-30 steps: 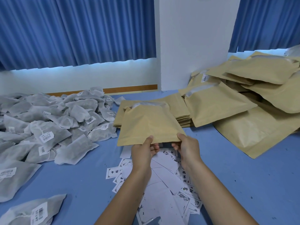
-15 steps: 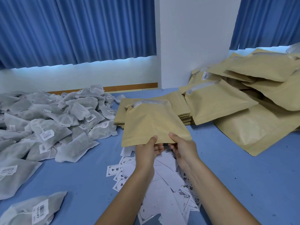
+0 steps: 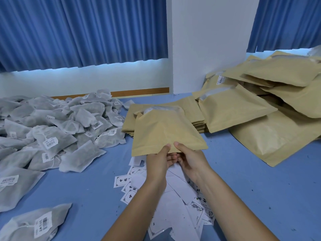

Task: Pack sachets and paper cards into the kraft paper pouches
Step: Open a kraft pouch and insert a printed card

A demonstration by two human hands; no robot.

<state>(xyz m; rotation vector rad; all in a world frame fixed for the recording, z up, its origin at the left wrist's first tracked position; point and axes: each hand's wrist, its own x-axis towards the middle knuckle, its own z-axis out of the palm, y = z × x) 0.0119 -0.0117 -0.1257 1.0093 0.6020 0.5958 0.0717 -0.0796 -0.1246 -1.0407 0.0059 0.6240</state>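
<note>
Head view: kraft pouch (image 3: 165, 129) is pointing its open mouth away toward the flat pouch stack (image 3: 194, 110), long axis running front to back. Left hand (image 3: 159, 162) and right hand (image 3: 191, 160) are pinching its near edge, now closer together than before, over the paper cards (image 3: 173, 202).

A filled tan pouch (image 3: 166, 129) is held tilted above the scattered white cards (image 3: 175, 202); grey sachets (image 3: 57, 131) are heaped left, flat pouches (image 3: 196, 117) stacked behind.
</note>
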